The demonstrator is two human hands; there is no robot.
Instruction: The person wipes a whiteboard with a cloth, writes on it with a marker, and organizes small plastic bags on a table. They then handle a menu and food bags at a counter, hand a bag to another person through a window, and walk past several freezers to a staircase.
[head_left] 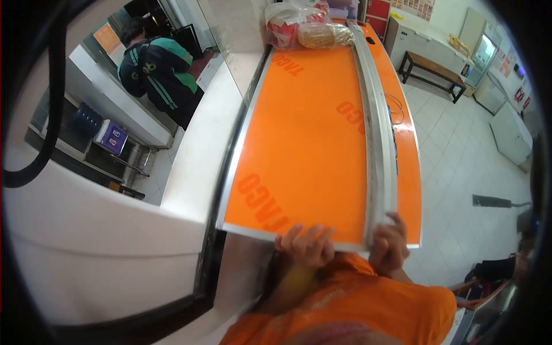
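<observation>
An orange panel point(305, 132) with red TACO lettering and a silver edge stretches away in front of me. My left hand point(306, 244) curls its fingers over the near edge of this panel, its thumb out of sight below. A pale metal rail point(376, 144) runs lengthwise along the panel's right side. At the near end of the rail is my right hand point(388, 246), slightly blurred, with bent fingers closed around that end. Right of the rail lies a narrower orange strip point(406, 190), with a thin wire loop point(397, 109) on it.
Plastic bags point(313, 31) lie at the panel's far end. A white ledge point(198, 149) and a glass pane point(221, 46) border the left, beyond which a person point(158, 72) in a dark and green jacket stands. A wooden bench point(432, 72) and white freezers point(425, 46) stand at right.
</observation>
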